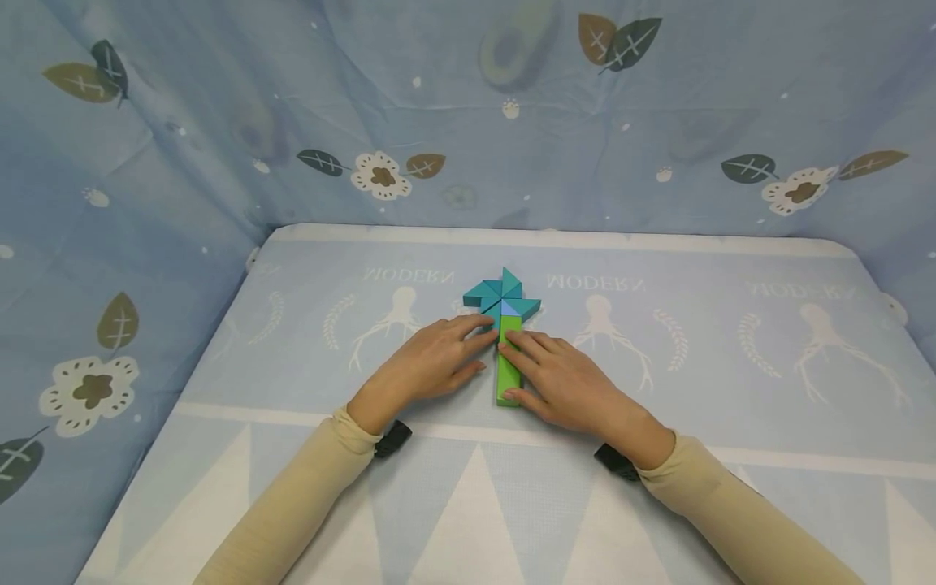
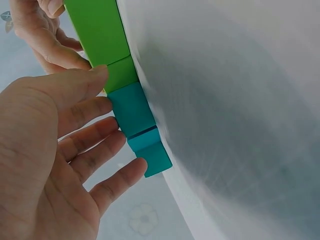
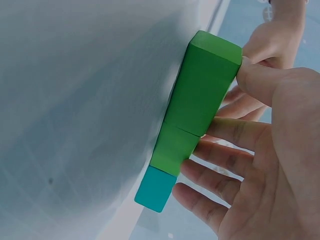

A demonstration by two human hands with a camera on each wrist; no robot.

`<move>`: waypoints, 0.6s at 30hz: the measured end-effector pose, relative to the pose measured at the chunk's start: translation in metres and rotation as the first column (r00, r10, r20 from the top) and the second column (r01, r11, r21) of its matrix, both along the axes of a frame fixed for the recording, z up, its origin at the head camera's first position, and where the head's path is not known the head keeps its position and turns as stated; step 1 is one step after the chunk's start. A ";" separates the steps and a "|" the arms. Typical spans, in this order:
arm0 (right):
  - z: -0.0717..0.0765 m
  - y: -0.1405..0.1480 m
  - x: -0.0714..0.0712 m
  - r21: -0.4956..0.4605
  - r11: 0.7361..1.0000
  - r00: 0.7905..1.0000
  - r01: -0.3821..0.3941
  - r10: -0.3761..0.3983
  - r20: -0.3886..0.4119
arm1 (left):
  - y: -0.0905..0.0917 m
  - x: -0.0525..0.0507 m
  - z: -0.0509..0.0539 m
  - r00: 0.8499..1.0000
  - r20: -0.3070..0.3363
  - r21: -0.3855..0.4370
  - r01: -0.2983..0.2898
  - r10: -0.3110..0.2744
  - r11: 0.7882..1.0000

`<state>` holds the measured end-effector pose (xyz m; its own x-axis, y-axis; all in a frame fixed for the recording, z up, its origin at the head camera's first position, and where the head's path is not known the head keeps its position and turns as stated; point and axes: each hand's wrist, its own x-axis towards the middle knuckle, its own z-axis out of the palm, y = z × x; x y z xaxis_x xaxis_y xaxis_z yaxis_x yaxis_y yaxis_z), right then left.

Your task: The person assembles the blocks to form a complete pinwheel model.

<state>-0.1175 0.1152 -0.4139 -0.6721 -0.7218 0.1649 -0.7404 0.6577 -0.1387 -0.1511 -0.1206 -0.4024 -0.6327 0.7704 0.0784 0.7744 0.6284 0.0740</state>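
Several teal triangular blocks (image 1: 511,284) form a pinwheel on the table, with one light blue triangle (image 1: 509,309) among them. A green bar runs from its lower side toward the person, made of a long green block (image 3: 200,90) and a shorter green block (image 3: 174,150) end to end. The left hand (image 1: 439,357) lies along the left side, its extended fingers at the teal blocks (image 2: 134,110) and its thumb by the short green block. On the right, the right hand (image 1: 566,382) touches the bar's side with fairly straight fingers, thumb at the near end of the long block.
A pale blue and white patterned cloth (image 1: 658,431) covers the table. Blue fabric with leaf and flower prints (image 1: 468,122) rises behind and to the left of the table. Dark wrist devices (image 1: 393,439) sit under both forearms, near the tabletop.
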 end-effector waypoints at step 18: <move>0.000 0.000 0.000 -0.005 1.000 1.000 0.002 -0.002 0.016 | 0.000 0.001 -0.002 1.000 0.014 0.008 -0.018 0.018 1.000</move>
<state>-0.1174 0.1151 -0.4135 -0.6760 -0.7198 0.1575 -0.7368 0.6583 -0.1542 -0.1506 -0.1205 -0.4043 -0.6477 0.7582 0.0752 0.7616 0.6418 0.0900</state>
